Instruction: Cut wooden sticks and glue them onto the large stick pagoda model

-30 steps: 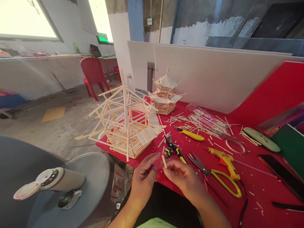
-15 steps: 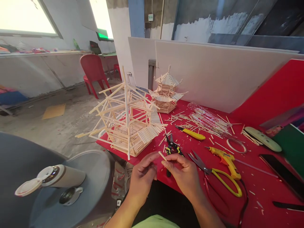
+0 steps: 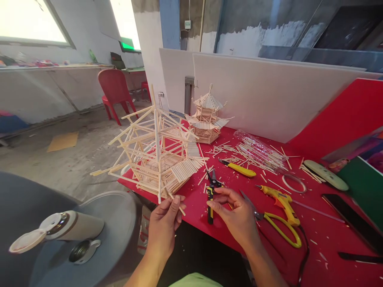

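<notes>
My left hand (image 3: 163, 221) is closed, pinching a thin wooden stick (image 3: 182, 211) between thumb and fingers. Just beyond it stands a part-built wooden stick pagoda (image 3: 158, 147) with an open roof frame. Black-and-yellow snips (image 3: 210, 199) lie on the red table, blades pointing away. At their handle is my right hand (image 3: 236, 211), thumb and index finger apart; the thumb tip overlaps the handle, though a firm grip does not show. Yellow-handled scissors (image 3: 278, 227) lie beside my right wrist, partly covered by it.
A smaller stick pagoda (image 3: 207, 117) stands at the back. A yellow utility knife (image 3: 239, 168), a glue gun (image 3: 281, 201), a bag of sticks (image 3: 260, 151), a tape roll (image 3: 295, 183) and a phone (image 3: 353, 219) lie rightward. An open flask (image 3: 74, 225) rests on a grey drum (image 3: 119, 207).
The stick that was between both hands is now in my left hand alone, lower and further left. My right hand has let go of it, opened and come to the snips' handle.
</notes>
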`<action>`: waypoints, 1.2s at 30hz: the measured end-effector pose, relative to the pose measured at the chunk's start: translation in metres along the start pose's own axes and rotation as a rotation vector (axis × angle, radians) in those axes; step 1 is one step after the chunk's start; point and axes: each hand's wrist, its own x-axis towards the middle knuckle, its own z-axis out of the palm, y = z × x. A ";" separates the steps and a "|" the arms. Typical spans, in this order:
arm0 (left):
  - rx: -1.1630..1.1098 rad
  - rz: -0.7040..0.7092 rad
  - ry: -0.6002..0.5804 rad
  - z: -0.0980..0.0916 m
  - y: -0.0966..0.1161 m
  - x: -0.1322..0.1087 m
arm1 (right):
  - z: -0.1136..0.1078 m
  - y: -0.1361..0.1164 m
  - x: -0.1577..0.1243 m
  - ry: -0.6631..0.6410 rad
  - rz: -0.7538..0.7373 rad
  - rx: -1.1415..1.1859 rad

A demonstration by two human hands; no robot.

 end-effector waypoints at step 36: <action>-0.077 -0.098 -0.079 0.010 0.011 -0.005 | 0.019 -0.008 -0.018 -0.238 -0.549 -0.613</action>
